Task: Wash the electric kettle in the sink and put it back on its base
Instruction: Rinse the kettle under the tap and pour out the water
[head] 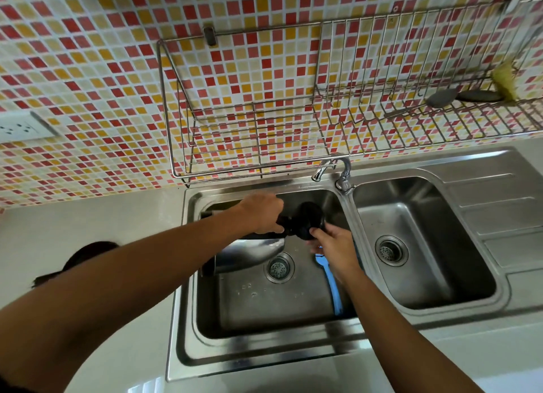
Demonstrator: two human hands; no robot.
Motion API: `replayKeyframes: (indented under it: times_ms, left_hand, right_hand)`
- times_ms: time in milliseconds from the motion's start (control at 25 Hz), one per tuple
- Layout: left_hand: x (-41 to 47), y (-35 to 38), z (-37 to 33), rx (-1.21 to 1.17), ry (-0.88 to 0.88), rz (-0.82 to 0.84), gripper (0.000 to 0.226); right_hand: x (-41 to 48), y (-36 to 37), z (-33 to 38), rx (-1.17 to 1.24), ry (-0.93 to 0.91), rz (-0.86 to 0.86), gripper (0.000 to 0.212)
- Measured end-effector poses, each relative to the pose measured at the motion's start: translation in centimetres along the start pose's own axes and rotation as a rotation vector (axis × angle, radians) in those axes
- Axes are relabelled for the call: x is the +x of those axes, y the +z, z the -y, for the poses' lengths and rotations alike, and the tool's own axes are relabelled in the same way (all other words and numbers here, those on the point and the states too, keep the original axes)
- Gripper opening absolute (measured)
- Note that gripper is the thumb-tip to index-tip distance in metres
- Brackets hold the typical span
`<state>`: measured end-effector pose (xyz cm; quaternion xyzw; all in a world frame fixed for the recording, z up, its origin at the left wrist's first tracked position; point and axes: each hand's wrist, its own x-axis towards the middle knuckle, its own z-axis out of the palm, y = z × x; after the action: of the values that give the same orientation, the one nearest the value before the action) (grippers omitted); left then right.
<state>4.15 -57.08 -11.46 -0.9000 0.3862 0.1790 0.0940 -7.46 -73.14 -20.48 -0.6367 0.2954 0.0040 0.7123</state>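
1. The kettle [252, 253] lies tilted in the left sink [264, 310] basin, left hand [261, 213] fingers clenched on its handle.
2. Right hand [332, 242] fingers grasp the black lid [307, 219]; wet, either grip may slip.

Electric kettle [249, 253]: steel body, black handle and lid, lying tilted on its side over the left basin of the double sink [188, 304], above the drain. Lid appears swung open. Black base [88, 253] sits on surface left of sink

Wire rack [293, 104] on mosaic wall, socket [22, 126] at left.
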Motion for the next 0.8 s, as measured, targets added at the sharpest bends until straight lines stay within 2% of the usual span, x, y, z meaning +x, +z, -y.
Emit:
replayKeyframes:
  times_ms: [160,400,560,800]
  left_hand:
    - [0.5,3.5,1.1,-0.202,-0.101,-0.027,0.046]
    - [2.0,12.0,1.2,-0.445,-0.324,0.044,0.055]
    - [2.7,15.3,0.5,-0.611,-0.446,0.052,0.050]
    - [3.5,18.4,0.5,-0.807,-0.492,0.089,0.032]
  right_hand:
    - [1.6,-1.0,1.9,-0.109,-0.101,0.051,0.022]
    - [3.6,-0.4,1.0,-0.286,-0.153,0.063,0.025]
    - [4.1,1.2,-1.2,-0.413,-0.243,0.077,0.030]
    - [3.0,3.1,-3.8,-0.469,-0.258,0.040,0.044]
